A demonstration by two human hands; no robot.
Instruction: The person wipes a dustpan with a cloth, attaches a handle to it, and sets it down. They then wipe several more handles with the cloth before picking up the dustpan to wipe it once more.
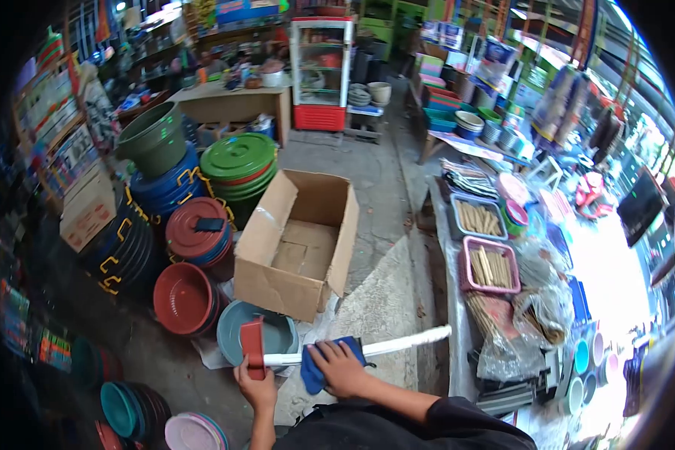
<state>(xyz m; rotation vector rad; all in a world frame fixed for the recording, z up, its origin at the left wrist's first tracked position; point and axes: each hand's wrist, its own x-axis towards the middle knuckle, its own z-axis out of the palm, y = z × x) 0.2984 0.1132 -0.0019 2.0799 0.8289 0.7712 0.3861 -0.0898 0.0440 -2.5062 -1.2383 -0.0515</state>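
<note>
A long white-handled tool (409,343) with a flat red-brown head (253,341) lies crosswise in front of me. My left hand (258,388) grips it at the lower part of the red-brown head, where the white pole joins. Over the pole, right of the head, my right hand (341,369) presses a dark blue cloth (313,373), its fingers wrapped around cloth and pole. The pole's far end reaches out to the right. Just beyond the head sits a grey-blue basin (235,315), partly hidden by the tool and a cardboard box.
The cardboard box (343,259) stands with its flaps up on the floor ahead. Stacked red basins (181,300), lidded green tubs (238,156) and a phone-like dark object (209,224) on a red lid are at left. Along the right runs a table holding a pink basket (466,279) of sticks.
</note>
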